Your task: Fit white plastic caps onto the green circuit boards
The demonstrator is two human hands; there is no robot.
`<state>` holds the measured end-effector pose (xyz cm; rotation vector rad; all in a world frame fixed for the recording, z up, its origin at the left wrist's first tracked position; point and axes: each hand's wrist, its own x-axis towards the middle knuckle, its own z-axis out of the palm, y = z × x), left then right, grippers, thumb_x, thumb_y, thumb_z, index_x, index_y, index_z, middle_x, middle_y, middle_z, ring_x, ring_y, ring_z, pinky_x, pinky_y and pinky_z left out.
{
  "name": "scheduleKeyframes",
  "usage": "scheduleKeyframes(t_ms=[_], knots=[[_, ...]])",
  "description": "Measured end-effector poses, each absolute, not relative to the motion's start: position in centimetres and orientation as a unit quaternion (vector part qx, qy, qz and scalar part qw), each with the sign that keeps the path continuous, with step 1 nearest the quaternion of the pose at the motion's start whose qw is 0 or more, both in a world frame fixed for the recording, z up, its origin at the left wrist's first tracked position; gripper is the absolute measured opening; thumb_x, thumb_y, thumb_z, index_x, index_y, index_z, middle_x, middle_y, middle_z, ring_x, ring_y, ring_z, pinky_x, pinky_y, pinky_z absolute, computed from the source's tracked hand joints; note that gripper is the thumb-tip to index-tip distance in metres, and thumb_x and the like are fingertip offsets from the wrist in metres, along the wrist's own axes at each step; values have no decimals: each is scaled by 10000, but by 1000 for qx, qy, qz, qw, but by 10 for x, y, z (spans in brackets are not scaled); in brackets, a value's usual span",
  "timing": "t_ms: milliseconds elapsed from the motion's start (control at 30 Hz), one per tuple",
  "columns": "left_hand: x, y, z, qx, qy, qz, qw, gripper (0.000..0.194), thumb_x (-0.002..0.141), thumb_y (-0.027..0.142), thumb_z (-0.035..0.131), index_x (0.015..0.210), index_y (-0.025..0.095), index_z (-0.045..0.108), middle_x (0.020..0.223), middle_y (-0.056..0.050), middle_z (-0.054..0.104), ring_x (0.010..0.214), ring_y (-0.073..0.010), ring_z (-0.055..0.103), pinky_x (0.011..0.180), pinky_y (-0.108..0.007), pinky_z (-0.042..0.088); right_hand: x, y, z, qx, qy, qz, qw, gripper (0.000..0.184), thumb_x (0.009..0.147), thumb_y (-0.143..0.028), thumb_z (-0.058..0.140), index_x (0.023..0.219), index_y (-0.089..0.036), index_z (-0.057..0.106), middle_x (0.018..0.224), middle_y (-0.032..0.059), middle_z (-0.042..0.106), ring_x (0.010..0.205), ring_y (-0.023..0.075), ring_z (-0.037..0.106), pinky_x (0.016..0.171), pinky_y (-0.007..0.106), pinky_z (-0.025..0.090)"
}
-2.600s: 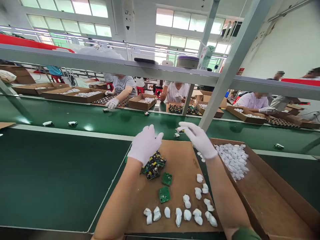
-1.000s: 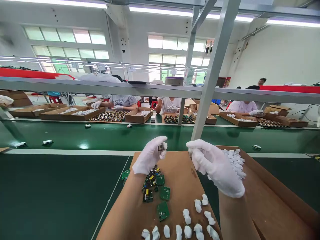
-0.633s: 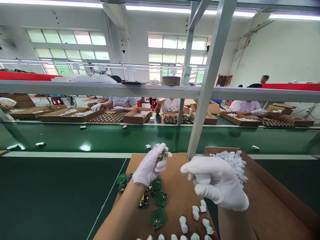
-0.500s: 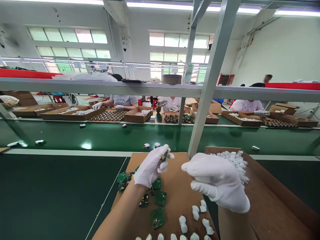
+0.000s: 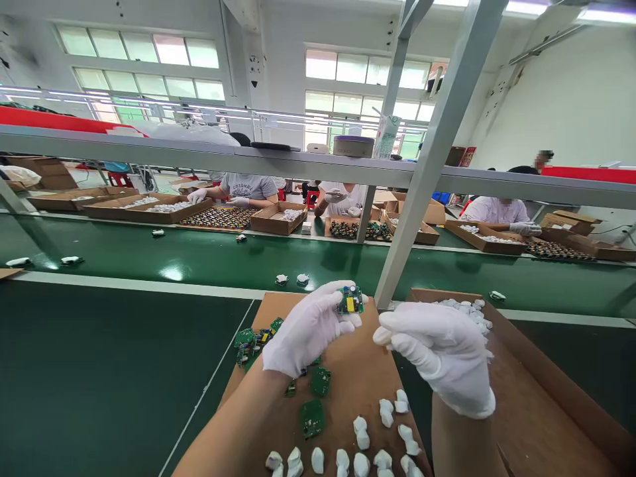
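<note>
Head view: the left hand (image 5: 311,328) reaches up and rightward from a slanted left forearm (image 5: 238,421), thumb and fingers pinching a circuit board (image 5: 350,301), component side facing the camera, near the far edge of the cardboard sheet (image 5: 360,361). The right hand (image 5: 442,351), on a near-vertical right forearm (image 5: 462,437), points leftward with fingertips drawn together; whether they grip anything cannot be told
</note>
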<state>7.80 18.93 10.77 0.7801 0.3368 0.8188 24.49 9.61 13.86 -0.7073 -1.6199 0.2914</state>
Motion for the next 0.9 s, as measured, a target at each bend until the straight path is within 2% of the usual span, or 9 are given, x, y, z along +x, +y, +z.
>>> scheduleKeyframes(t_ms=[133, 267, 333, 400, 500, 633, 800, 833, 900], knots=[[69, 175, 114, 400, 140, 388, 818, 310, 862, 274, 763, 1133, 168, 657, 1050, -111, 741, 693, -127, 661, 664, -246, 515, 242, 98, 139, -304, -685, 198, 632, 178, 887, -231, 778, 1027, -335, 810, 843, 16, 813, 615, 171, 739, 522, 260, 613], [67, 164, 120, 426, 135, 388, 806, 302, 836, 269, 801, 1081, 190, 644, 929, -39, 727, 593, -101, 660, 558, -196, 505, 239, 100, 138, -337, -651, 297, 612, 118, 892, -278, 782, 987, -341, 812, 853, 19, 814, 516, 100, 634, 458, 184, 520], [66, 159, 124, 431, 138, 391, 801, 307, 814, 263, 826, 1057, 198, 649, 823, 8, 694, 539, -94, 647, 515, -182, 496, 238, 101, 138, -317, -642, 356, 600, 190, 869, -337, 808, 1059, -342, 795, 930, 32, 811, 535, 82, 597, 486, 179, 513], [65, 155, 127, 417, 121, 397, 809, 294, 820, 311, 822, 1043, 196, 670, 809, 12, 682, 554, -102, 659, 525, -185, 517, 238, 100, 137, -293, -643, 391, 589, 317, 847, -395, 827, 1154, -343, 766, 1020, 46, 796, 593, 85, 599, 564, 202, 551], [61, 153, 129, 383, 48, 376, 843, 282, 893, 369, 725, 1085, 164, 712, 923, -52, 714, 663, -157, 715, 636, -249, 587, 240, 98, 136, -291, -653, 385, 584, 316, 905, -405, 765, 1214, -346, 741, 1058, 48, 778, 656, 95, 625, 667, 231, 587], [56, 152, 129, 376, 6, 350, 858, 275, 941, 257, 651, 1185, 146, 716, 995, -85, 733, 735, -190, 755, 755, -285, 607, 246, 96, 130, -297, -655, 377, 583, 295, 988, -373, 654, 1279, -363, 703, 1107, 57, 769, 651, 105, 634, 625, 240, 578], [58, 149, 129, 398, 43, 370, 838, 260, 916, 303, 726, 1147, 187, 715, 988, -64, 736, 722, -164, 746, 713, -252, 603, 245, 96, 128, -307, -615, 356, 632, 438, 998, -367, 639, 1427, -404, 560, 1054, 34, 786, 546, 84, 535, 575, 239, 548], [59, 149, 130, 402, 51, 374, 834, 269, 901, 317, 746, 1136, 190, 715, 973, -59, 735, 703, -157, 740, 698, -244, 600, 245, 96, 129, -315, -607, 348, 641, 446, 985, -376, 659, 1419, -402, 559, 1030, 27, 789, 534, 84, 523, 563, 234, 540], [59, 148, 130, 408, 67, 379, 828, 288, 875, 333, 775, 1122, 200, 712, 934, -46, 727, 674, -145, 729, 666, -228, 590, 243, 95, 132, -329, -602, 336, 646, 350, 962, -386, 692, 1307, -366, 636, 1015, 29, 786, 546, 88, 526, 559, 230, 530]])
